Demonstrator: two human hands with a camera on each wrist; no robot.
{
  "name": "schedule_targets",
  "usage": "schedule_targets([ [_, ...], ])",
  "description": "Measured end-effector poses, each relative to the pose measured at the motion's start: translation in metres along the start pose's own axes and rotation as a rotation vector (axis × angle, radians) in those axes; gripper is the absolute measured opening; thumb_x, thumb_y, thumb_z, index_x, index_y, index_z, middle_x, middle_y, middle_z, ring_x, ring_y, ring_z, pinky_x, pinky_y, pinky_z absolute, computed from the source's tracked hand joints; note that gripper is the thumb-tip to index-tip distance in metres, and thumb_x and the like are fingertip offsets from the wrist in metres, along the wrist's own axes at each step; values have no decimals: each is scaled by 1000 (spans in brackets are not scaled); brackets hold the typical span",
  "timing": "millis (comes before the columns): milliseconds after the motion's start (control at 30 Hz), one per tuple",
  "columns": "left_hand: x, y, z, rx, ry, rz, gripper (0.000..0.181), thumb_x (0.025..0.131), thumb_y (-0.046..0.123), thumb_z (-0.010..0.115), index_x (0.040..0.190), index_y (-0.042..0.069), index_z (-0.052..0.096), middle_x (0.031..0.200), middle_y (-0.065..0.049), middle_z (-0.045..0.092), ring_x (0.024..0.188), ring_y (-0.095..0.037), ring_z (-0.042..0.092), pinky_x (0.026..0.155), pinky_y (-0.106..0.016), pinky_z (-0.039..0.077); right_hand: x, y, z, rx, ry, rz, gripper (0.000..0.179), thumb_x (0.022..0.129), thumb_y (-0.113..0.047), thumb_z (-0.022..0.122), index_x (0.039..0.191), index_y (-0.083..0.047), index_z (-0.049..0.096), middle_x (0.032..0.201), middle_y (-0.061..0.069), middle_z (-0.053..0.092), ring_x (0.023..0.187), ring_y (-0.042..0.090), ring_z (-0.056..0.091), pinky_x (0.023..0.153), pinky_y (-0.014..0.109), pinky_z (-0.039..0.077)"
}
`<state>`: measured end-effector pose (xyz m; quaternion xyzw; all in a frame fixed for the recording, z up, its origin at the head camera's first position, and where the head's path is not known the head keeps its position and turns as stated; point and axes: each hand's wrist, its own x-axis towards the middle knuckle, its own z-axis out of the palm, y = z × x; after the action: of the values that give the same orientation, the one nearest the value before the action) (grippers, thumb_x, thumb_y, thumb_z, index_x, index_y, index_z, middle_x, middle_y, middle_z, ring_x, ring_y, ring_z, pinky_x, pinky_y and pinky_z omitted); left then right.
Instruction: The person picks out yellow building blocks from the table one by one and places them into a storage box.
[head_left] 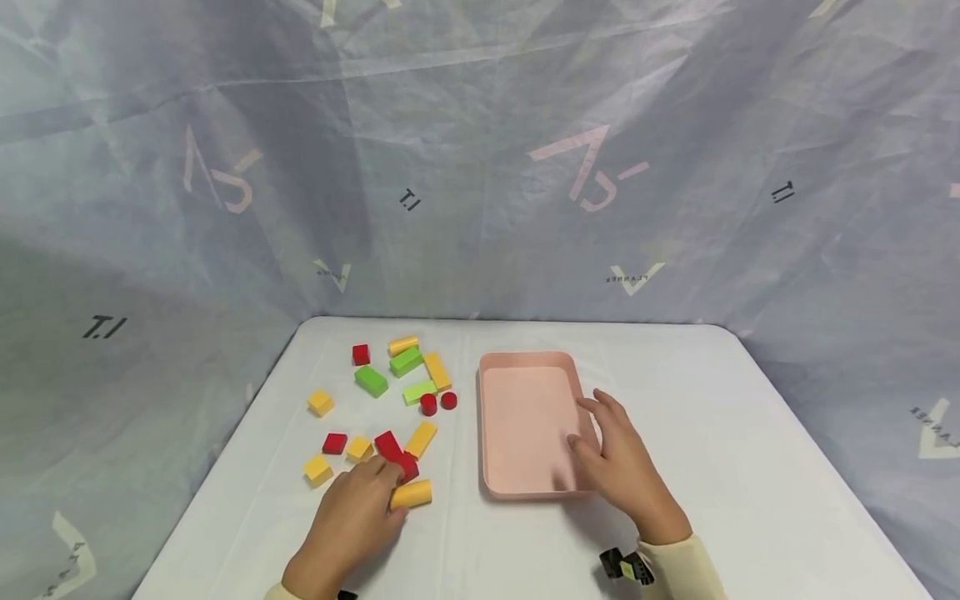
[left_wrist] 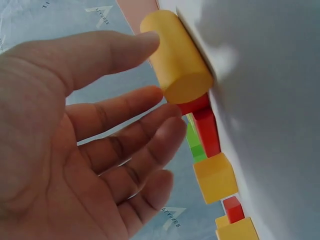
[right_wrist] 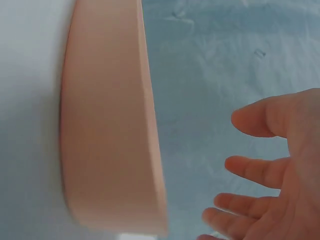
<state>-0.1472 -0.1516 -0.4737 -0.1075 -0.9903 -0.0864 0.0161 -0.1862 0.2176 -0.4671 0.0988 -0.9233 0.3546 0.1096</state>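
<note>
My left hand is at a yellow cylinder lying on its side at the near end of scattered toy blocks. In the left wrist view the thumb tip overlaps the cylinder's side, and the index fingertip is right by its end. The fingers there are spread and loosely bent, not wrapped round it. Red blocks lie just beyond these fingers. Over the right edge of a shallow pink tray hovers my right hand, thumb and fingers apart and holding nothing.
More blocks lie farther back on the left: green blocks, a red cube, yellow cubes and small red cylinders. A white cloth covers the table. Grey printed sheeting hangs behind and at both sides.
</note>
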Motion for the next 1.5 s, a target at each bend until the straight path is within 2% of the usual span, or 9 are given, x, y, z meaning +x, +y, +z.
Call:
schedule_targets([
  [200,1,1,1,8,7,-4,44,73,35,93,107,13,77,94,2,63,84,-15,56,84,-42,57,-2,19,4,63,-14,39,73,99,-27,67,161,-10,32,167,20,27,152,45,31,115,68,32],
  [433,11,7,-10,35,32,69,39,75,33,91,103,11,76,86,3,61,76,-14,55,74,-38,53,-2,32,0,79,1,86,67,99,-20,65,158,-8,37,166,21,31,151,47,31,116,68,30],
  [567,16,10,-14,65,59,130,26,75,27,89,89,14,72,75,6,53,65,-12,49,60,-32,44,-3,38,3,106,20,140,60,98,-14,62,155,-8,44,162,21,40,147,46,40,116,63,36],
  [700,20,13,-13,66,79,163,24,74,21,86,75,17,63,67,7,44,58,-11,41,53,-29,35,-3,41,6,148,12,197,56,98,-12,57,153,-10,48,157,20,47,142,44,49,112,55,45],
  [833,25,16,-11,40,73,161,24,74,19,85,72,17,62,66,7,43,57,-9,40,53,-27,35,0,44,5,183,-2,242,54,99,-11,53,153,-12,48,153,21,52,139,40,54,110,52,48],
  [1000,28,18,-10,23,54,141,27,73,21,90,71,18,63,67,7,44,57,-10,42,54,-29,36,3,46,9,208,3,244,52,99,-10,53,150,-10,51,150,18,56,134,37,60,107,50,50],
  [1200,27,19,-6,27,20,142,26,67,24,96,76,17,72,71,9,53,62,-10,48,60,-31,45,6,48,17,217,6,242,53,95,-6,55,148,-7,53,144,16,62,127,34,65,105,48,52],
  [1500,26,22,-1,27,20,168,23,68,16,93,77,18,73,72,9,52,65,-10,49,63,-32,43,4,49,20,158,9,257,57,94,-6,54,151,-9,51,139,14,66,123,30,67,102,49,53],
])
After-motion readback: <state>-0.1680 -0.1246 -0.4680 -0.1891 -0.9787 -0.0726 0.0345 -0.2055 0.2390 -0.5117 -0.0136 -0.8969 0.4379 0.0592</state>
